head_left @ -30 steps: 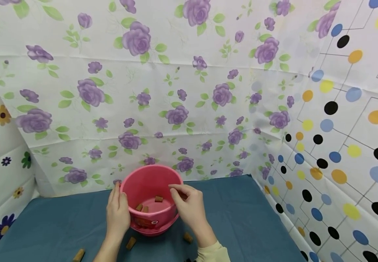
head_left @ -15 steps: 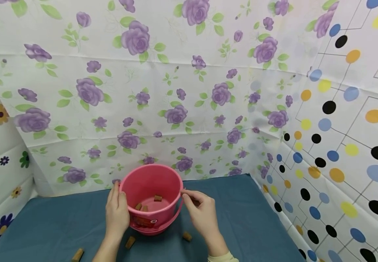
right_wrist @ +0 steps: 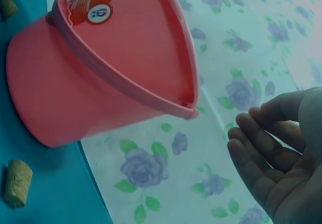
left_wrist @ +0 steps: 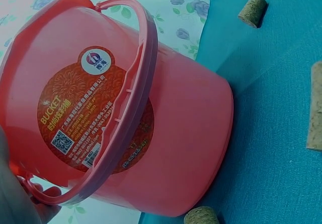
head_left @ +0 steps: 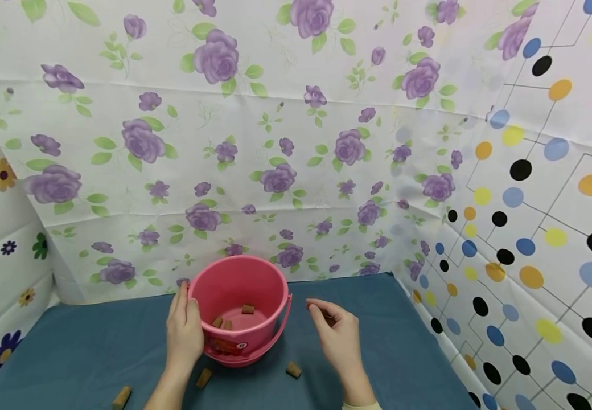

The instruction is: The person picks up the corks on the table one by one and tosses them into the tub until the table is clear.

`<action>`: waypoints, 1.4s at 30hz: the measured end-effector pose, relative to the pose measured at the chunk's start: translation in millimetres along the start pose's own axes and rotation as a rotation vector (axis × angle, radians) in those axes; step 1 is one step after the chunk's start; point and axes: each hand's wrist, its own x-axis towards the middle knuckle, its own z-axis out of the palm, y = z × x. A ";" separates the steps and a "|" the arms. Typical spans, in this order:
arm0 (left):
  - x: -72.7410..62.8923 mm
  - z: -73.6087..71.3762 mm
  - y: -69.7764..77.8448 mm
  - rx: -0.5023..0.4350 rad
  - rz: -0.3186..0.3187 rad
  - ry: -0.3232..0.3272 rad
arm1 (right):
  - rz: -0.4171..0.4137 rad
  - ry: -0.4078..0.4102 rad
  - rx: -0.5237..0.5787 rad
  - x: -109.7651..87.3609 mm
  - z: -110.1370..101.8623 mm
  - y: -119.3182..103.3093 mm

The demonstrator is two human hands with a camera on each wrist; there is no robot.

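A pink plastic bucket (head_left: pixel 242 341) stands upright on the table, its handle (head_left: pixel 275 336) hanging down at the front. Inside on its floor lie a few corks (head_left: pixel 247 309). My left hand (head_left: pixel 183 336) rests against the bucket's left side, fingers nearly straight along the outside and thumb near the rim; the left wrist view shows its fingers (left_wrist: pixel 48 196) by the handle's hinge. To the right of the bucket and apart from it, my right hand (head_left: pixel 338 336) hovers with fingers loosely bent. Nothing shows between its fingers (right_wrist: pixel 256 138) in the right wrist view.
Loose corks lie on the blue-green tablecloth (head_left: pixel 388 353): one cork (head_left: pixel 293 370) right of the bucket, another cork (head_left: pixel 204 378) before it, and a third cork (head_left: pixel 122 397) at the front left. Flowered sheeting (head_left: pixel 275 228) hangs behind, and dotted sheeting (head_left: pixel 531 273) on the right.
My right hand has moved right, from over the bucket's rim to the handle's hinge, and now away from the bucket. The left hand and the bucket have stayed in place.
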 end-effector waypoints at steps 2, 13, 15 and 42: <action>-0.1 0.1 0.0 0.000 0.000 -0.002 | 0.005 0.006 -0.006 -0.4 -2.9 1.0; 0.8 -0.1 0.8 0.019 -0.017 -0.006 | 0.051 0.014 -0.087 -2.5 -17.4 10.0; 0.9 -0.5 1.1 0.024 -0.024 -0.005 | 0.071 0.005 -0.100 -3.8 -19.1 12.9; 3.1 -0.7 1.9 0.023 -0.033 -0.015 | 0.201 -0.152 -0.233 -11.2 -31.3 28.3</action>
